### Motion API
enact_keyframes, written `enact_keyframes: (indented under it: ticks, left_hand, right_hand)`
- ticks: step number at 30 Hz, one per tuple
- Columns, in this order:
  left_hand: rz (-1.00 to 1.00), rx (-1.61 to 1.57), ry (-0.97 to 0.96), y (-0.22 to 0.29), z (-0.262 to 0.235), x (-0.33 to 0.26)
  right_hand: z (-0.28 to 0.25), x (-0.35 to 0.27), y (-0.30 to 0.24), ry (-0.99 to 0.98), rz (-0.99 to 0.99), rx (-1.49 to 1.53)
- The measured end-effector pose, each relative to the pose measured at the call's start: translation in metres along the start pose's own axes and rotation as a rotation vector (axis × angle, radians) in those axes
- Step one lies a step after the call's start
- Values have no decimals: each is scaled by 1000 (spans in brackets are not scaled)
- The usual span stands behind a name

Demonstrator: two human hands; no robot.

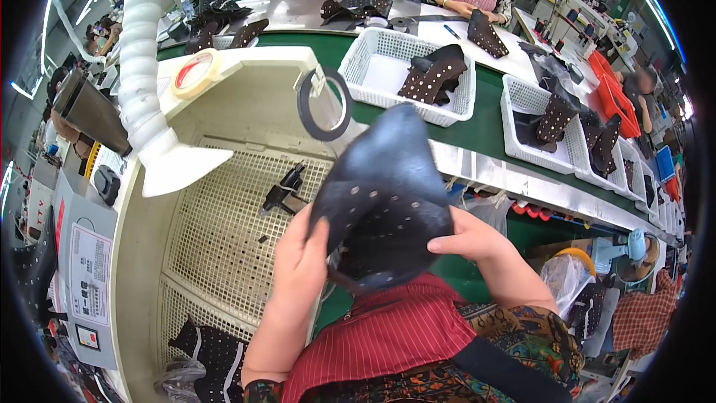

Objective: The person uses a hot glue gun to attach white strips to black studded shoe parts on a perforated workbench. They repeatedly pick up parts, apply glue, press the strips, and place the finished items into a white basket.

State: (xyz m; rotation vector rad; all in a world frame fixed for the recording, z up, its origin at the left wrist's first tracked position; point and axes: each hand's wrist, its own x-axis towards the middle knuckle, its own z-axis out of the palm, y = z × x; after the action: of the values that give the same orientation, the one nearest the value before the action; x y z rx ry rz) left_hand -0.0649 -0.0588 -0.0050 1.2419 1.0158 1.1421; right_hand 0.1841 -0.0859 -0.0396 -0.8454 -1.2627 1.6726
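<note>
A dark shoe upper (pixel 388 172), glossy and blurred, is stretched between my hands with its opening toward me. Rows of small pale studs or holes run across it. My left hand (pixel 300 252) grips its left edge with the thumb upright, and my right hand (pixel 471 236) pinches the lower right edge under its thumb. Left of the upper, a black spray gun (pixel 283 190) lies on the beige perforated grid (pixel 216 231) of an open booth. A black polka-dotted piece (pixel 216 354) with white strips rests low in that booth, beside crumpled clear plastic.
A black tape roll (pixel 324 136) hangs on the booth's rim and a cream tape roll (pixel 195 73) lies on it. A white duct hose (pixel 140 45) hangs at left. White baskets (pixel 377 97) holding dotted uppers line the green conveyor (pixel 328 51). People work across it.
</note>
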Motion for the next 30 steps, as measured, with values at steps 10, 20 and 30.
enact_keyframes:
  ticks: [10,20,30]
  left_hand:
    - [61,-150,-353,-24,82,103]
    - [-38,345,-197,-17,41,66]
    - [-217,127,263,-36,25,23]
  right_hand:
    - [-104,37,-61,472,-49,-86]
    - [-209,203,-118,565,-309,-328]
    - [-275,394,-3,584,72,-879]
